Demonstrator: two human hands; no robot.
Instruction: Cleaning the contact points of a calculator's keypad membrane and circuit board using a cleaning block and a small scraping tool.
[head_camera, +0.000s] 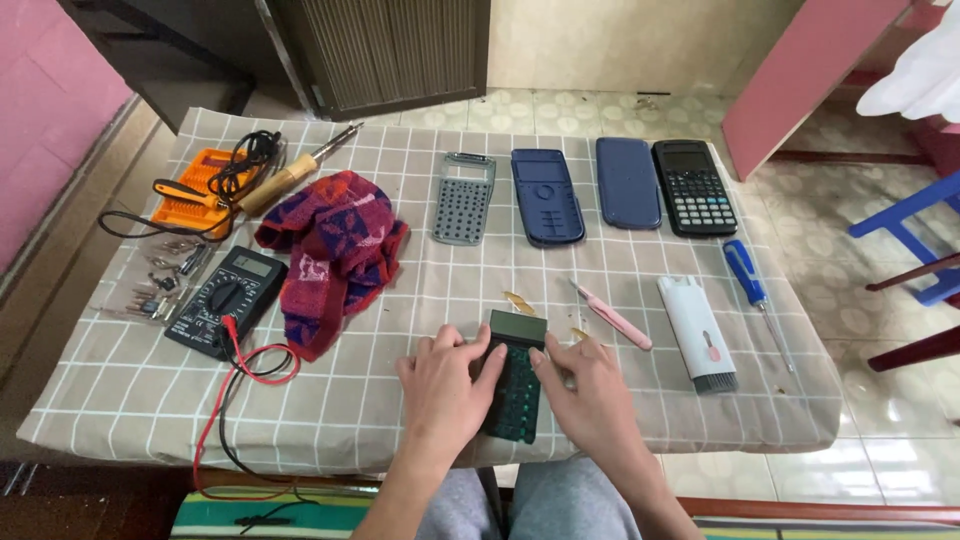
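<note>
Green circuit board (517, 385) with grey screen, near table edge, pinched between left hand (445, 392) and right hand (590, 395). Alongside: pink knife (612, 315), white brush (697, 332), blue screwdriver (754, 297), red towel (335, 250), black multimeter (226, 300), assembled black calculator (693, 187).

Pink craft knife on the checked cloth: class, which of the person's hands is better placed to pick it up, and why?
Probably the right hand: the pink craft knife lies just beyond it, while the left hand sits across the green circuit board.
</note>
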